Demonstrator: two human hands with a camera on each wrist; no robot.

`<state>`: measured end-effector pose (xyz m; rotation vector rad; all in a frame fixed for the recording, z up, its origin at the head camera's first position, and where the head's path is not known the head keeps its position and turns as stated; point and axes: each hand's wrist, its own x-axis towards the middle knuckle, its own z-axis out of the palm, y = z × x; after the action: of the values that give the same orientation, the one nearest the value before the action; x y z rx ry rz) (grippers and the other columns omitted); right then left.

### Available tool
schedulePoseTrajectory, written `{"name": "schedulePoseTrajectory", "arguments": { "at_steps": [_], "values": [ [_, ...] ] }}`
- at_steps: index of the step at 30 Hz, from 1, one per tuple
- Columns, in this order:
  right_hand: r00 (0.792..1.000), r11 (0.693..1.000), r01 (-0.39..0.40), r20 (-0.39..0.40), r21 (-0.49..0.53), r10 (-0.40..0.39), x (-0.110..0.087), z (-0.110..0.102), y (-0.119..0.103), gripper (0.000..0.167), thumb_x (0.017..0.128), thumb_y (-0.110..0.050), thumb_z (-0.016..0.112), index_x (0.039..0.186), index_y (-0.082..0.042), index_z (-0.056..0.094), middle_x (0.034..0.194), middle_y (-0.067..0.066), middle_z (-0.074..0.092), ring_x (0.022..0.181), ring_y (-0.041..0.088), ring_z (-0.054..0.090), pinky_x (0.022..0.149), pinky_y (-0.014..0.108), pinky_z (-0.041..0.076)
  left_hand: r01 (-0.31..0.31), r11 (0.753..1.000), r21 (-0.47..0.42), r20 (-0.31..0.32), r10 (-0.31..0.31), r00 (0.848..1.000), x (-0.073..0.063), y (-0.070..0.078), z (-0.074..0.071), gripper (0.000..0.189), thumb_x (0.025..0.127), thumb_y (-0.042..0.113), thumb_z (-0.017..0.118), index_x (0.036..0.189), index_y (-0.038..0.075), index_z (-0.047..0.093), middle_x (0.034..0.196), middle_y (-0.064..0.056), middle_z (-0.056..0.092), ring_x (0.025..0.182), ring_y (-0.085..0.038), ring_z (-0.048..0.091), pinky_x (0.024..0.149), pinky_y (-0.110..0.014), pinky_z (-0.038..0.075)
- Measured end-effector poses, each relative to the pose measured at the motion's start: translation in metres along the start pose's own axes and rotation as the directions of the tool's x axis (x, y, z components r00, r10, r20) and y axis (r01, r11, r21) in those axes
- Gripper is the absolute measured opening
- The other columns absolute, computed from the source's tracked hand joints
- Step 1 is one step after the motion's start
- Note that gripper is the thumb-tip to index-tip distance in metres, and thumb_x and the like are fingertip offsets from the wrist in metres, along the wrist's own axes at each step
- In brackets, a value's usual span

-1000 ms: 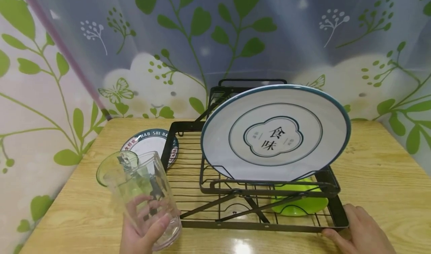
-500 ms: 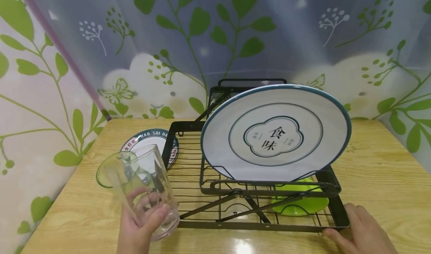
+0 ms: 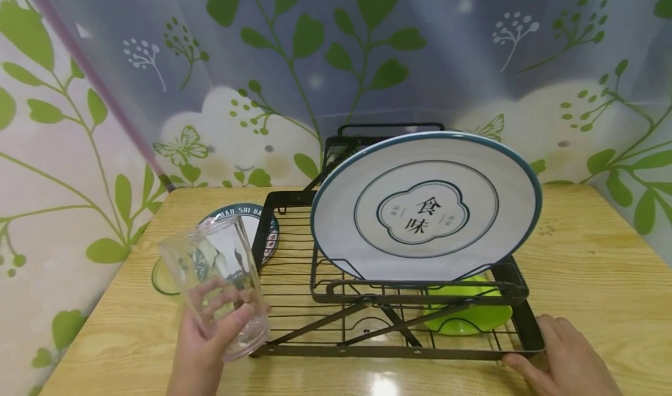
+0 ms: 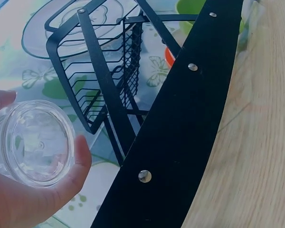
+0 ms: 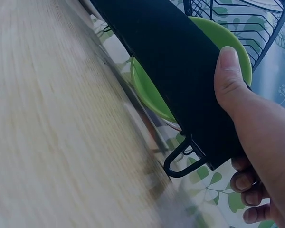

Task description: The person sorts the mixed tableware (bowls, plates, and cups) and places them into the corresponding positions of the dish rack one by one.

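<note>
My left hand grips a clear drinking glass around its lower half, tilted with its mouth up and to the left. In the left wrist view the glass's round base faces the camera, thumb and fingers around it. My right hand grips the front right corner of a black dish rack. The right wrist view shows its thumb on top of the frame and the other fingers curled below. A large white plate with a dark teal rim leans on the rack's upper tier.
A green bowl sits in the rack's lower tier, beneath the plate. Left of the rack, a smaller patterned plate lies on the wooden table, partly hidden by glass and rack. A green-rimmed glass shows behind the held glass.
My left hand has moved up and slightly left with the clear glass, which now overlaps more of the green-rimmed glass. My right hand keeps its grip on the rack corner.
</note>
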<state>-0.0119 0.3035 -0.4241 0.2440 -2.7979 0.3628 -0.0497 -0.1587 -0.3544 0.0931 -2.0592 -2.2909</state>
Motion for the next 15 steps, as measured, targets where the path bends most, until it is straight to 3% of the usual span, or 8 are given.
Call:
{"name": "schedulePoseTrajectory", "arguments": {
  "at_steps": [6, 15],
  "values": [
    [1.0, 0.997, 0.003, 0.016, -0.078, -0.002, 0.001, -0.0008, 0.0003, 0.066, 0.065, -0.062, 0.077, 0.085, -0.001, 0.059, 0.071, 0.0, 0.047, 0.064, 0.014, 0.043, 0.053, 0.036, 0.04, 0.022, 1.0, -0.021, 0.065, -0.021, 0.998, 0.0007, -0.0065, 0.0011, 0.042, 0.095, 0.007, 0.055, 0.13, 0.007, 0.032, 0.114, -0.014, 0.053, 0.089, -0.026, 0.069, 0.075, -0.043, 0.056],
    [0.987, 0.983, 0.121, -0.092, -0.137, -0.135, 0.0057, -0.0041, 0.0023, 0.078, 0.069, -0.078, 0.06, 0.08, -0.001, 0.058, 0.071, 0.0, 0.047, 0.063, 0.019, 0.041, 0.054, 0.039, 0.038, 0.104, 0.994, 0.041, 0.107, -0.107, 0.988, -0.0023, -0.0072, 0.0067, 0.049, 0.094, 0.014, 0.057, 0.134, 0.006, 0.031, 0.12, -0.018, 0.052, 0.093, -0.026, 0.066, 0.079, -0.05, 0.054]
  ]
}}
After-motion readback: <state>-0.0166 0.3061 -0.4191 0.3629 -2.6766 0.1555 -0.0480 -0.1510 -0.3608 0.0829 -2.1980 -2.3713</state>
